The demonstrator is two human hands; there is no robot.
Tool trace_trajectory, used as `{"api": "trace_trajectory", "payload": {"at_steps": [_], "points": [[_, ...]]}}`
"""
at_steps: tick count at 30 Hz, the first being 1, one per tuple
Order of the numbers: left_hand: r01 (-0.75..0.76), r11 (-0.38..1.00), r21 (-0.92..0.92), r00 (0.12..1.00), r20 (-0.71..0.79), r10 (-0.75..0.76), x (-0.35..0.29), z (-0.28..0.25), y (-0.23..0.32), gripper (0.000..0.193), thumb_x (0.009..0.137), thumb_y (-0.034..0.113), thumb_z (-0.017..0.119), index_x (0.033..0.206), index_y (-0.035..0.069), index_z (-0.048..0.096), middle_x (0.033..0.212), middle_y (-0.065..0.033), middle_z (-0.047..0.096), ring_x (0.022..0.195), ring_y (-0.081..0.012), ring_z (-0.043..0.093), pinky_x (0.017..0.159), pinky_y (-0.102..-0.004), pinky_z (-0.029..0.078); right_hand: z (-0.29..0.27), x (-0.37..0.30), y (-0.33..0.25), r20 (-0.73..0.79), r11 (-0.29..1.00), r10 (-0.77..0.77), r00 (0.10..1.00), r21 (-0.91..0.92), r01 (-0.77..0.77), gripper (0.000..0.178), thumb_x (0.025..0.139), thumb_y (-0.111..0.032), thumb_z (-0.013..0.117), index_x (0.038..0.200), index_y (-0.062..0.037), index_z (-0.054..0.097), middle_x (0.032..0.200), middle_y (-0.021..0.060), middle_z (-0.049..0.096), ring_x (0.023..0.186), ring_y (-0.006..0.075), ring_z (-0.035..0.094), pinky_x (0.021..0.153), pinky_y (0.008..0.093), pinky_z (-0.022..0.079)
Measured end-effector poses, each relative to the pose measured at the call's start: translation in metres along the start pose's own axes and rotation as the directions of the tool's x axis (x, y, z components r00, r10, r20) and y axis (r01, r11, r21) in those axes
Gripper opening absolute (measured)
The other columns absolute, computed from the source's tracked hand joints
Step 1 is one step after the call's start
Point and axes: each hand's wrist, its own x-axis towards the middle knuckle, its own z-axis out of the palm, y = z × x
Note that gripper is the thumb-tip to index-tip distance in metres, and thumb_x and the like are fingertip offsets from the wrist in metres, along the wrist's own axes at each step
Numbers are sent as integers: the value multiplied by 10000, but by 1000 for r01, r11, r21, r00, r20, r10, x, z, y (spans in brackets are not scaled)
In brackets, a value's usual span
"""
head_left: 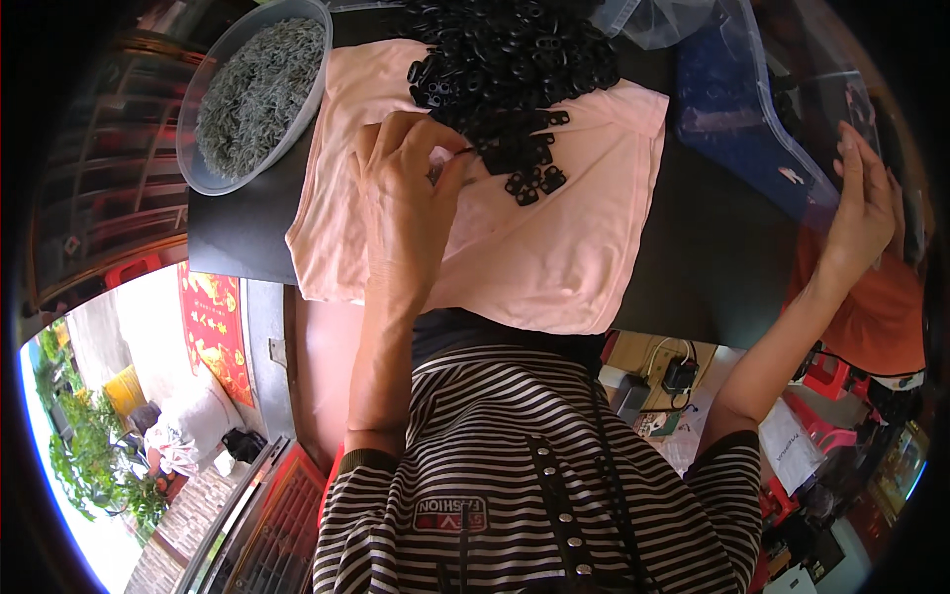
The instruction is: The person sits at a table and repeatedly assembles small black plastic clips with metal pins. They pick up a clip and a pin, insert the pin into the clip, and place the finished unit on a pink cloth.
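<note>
My left hand is over the pink cloth, its thumb and fingers curled together in a pinch. Something small and dark shows at the fingertips, too little of it to name. Just beyond lies a heap of small black plastic pieces with holes. Several loose black pieces have spread toward me from that heap. Out at the far right, my right hand is raised with its fingers stretched out, beside a clear plastic bag. I see nothing held in it.
A clear round tub full of small grey metal pieces, perhaps screws, stands at the left edge of the black table. Behind my right hand is a blue container with clear plastic around it. Orange cloth hangs below that hand.
</note>
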Motion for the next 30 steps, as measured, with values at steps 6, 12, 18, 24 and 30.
{"api": "trace_trajectory", "payload": {"at_steps": [6, 12, 18, 24, 30], "points": [[114, 798, -592, 992, 24, -123, -21, -11, 11, 150, 759, -41, 664, 881, 7, 590, 936, -67, 617, 802, -166, 614, 702, -272, 488, 11, -24, -46, -216, 965, -197, 957, 131, 228, 176, 877, -36, 579, 1022, 50, 629, 1016, 100, 665, 881, 134, 619, 772, 237, 494], [455, 181, -872, 888, 429, -167, -70, -18, 28, 198, 826, -64, 606, 1023, -58, 585, 929, -138, 636, 839, -188, 645, 761, -278, 534, 55, -92, -105, 445, 923, -267, 855, 374, 93, 150, 811, 24, 623, 951, -19, 653, 898, 25, 633, 740, 63, 556, 596, 180, 430], [548, -47, -835, 827, 549, -118, -91, -19, 28, 143, 845, -46, 592, 986, -67, 602, 942, -132, 632, 834, -191, 647, 778, -289, 549, 118, -133, -112, 600, 911, -375, 706, 377, 164, 93, 760, -90, 664, 851, -78, 648, 780, 24, 579, 663, 189, 587, 562, 289, 463], [539, 42, -841, 833, 525, -175, -95, -22, 18, 146, 838, -50, 601, 983, -64, 595, 903, -129, 640, 819, -184, 653, 755, -272, 547, 137, -138, -115, 576, 901, -435, 693, 284, 329, 63, 768, -137, 652, 817, -98, 647, 779, 18, 561, 722, 198, 592, 586, 330, 471], [534, -4, -846, 825, 521, -219, -93, -20, 11, 153, 829, -30, 625, 978, -56, 599, 897, -113, 651, 793, -180, 657, 739, -268, 540, 135, -137, -120, 615, 921, -388, 687, 292, 259, 62, 785, -136, 643, 826, -90, 634, 783, 19, 572, 698, 205, 592, 589, 325, 470]]}}
